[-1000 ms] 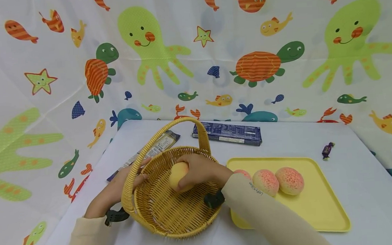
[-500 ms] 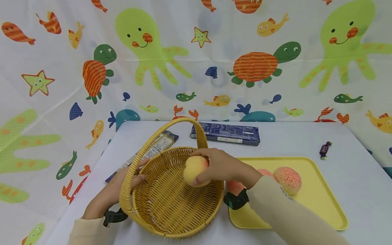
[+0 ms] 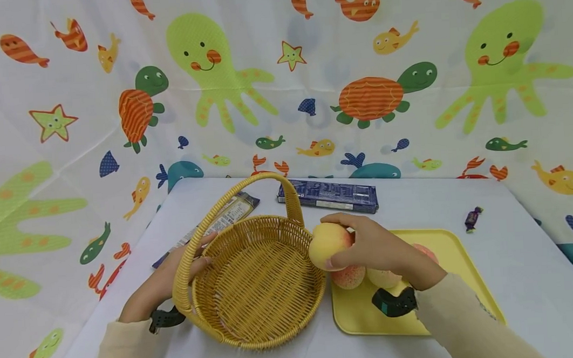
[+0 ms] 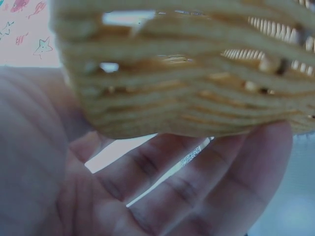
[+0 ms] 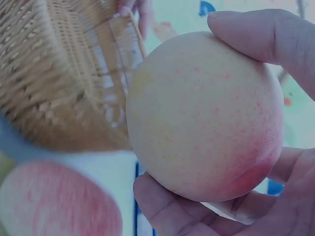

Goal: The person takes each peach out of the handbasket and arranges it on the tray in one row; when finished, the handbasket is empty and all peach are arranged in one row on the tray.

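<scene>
Here the right hand [image 3: 382, 249] has its grip curled round one peach [image 3: 329, 245], round with no clear long axis, blush side uppermost, above the yellow tray's [image 3: 458, 256] left edge beside the basket [image 3: 258, 288]. Three more peaches lie below. The left hand [image 3: 175, 274], fingers relaxed, touches the basket.

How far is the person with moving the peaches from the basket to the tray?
Nearly finished, it seems. Done: the basket looks empty, and other peaches lie on the yellow tray. In hand: the right hand holds a peach, which was inside the basket a second ago, above the tray's edge; the left hand rests against the basket. Left: probably setting this peach down.
</scene>
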### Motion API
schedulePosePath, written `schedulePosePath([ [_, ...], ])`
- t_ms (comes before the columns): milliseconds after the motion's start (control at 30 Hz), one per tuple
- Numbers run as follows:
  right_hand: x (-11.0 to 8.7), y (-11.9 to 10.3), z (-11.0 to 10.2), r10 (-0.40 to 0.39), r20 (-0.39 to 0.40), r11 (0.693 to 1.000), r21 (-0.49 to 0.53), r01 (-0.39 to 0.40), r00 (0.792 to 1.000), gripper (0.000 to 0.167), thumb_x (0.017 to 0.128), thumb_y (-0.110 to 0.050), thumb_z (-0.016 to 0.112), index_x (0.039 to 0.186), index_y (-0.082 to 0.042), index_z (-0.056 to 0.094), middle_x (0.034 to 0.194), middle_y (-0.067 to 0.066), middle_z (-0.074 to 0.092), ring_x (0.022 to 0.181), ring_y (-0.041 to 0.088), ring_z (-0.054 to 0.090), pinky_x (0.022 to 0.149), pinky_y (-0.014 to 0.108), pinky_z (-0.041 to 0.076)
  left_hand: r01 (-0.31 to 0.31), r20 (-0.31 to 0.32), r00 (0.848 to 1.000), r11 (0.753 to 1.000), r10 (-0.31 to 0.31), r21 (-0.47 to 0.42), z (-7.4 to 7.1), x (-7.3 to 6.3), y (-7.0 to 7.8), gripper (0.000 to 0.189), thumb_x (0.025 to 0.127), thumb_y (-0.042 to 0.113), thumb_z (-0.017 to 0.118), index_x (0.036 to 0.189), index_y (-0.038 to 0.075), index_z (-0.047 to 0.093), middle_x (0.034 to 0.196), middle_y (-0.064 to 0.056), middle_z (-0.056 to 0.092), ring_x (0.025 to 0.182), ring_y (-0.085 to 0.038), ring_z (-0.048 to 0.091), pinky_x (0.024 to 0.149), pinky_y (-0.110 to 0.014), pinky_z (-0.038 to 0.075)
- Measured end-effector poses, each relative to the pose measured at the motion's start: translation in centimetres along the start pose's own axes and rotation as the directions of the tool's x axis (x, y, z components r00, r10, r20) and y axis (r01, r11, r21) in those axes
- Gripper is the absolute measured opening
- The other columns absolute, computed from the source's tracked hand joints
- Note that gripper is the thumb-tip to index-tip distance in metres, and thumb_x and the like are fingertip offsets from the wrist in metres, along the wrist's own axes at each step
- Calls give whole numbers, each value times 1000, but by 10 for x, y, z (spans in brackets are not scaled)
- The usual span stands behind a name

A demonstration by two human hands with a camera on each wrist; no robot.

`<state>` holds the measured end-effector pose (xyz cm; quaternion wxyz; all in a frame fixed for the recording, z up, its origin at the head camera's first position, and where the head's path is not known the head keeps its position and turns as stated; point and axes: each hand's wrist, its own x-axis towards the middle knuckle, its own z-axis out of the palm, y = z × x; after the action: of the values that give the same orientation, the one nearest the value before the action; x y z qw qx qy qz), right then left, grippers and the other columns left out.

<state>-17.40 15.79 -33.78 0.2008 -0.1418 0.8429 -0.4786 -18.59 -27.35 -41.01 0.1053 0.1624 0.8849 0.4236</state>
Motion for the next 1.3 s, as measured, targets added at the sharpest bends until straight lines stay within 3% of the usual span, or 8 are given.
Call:
schedulePosePath([
  [300,-37,26,-33,58,-109,998,1,-58,992,86,82,-30,86,157,-15,45,131,14,62,109,30,63,84,38,56,7,0,1000,999,-7,-32,0,0,-2,63,103,22,58,162,9,38,130,-24,66,67,-15,66,63,-29,57],
  [533,-63,49,-58,94,-166,996,19,-92,982,85,86,-26,84,159,-12,41,132,17,62,109,29,65,83,37,57,33,-9,999,999,-33,-17,2,0,0,64,103,25,59,162,10,39,140,-29,61,78,-16,67,66,-28,57],
  [767,-82,68,-76,72,-213,997,-15,-77,974,79,91,-25,80,158,-8,40,139,18,58,114,29,64,83,35,57,29,-9,1000,999,-30,-34,1,-1,3,64,103,22,58,162,8,38,137,-28,63,67,-14,66,61,-29,57],
  [933,-92,81,-87,105,-236,990,-70,-125,966,79,92,-28,79,157,-7,39,139,18,58,114,29,64,82,32,56,10,-7,1000,999,-10,-48,1,-1,2,64,103,22,57,162,7,37,137,-28,63,68,-13,66,60,-29,58],
  [1100,-99,94,-100,137,-258,978,-117,-171,957,78,92,-31,79,156,-6,40,140,19,56,116,32,62,84,36,54,-17,-11,1000,999,17,-31,2,-2,-1,62,104,22,57,162,7,38,139,-28,62,73,-13,68,63,-29,59],
  [1300,-105,108,-113,190,-255,961,-147,-233,948,82,92,-36,78,154,-3,37,141,22,54,119,38,59,89,51,55,-6,-12,1000,1000,5,-30,2,-2,-1,62,105,24,57,161,8,39,140,-29,61,72,-14,68,62,-30,59],
])
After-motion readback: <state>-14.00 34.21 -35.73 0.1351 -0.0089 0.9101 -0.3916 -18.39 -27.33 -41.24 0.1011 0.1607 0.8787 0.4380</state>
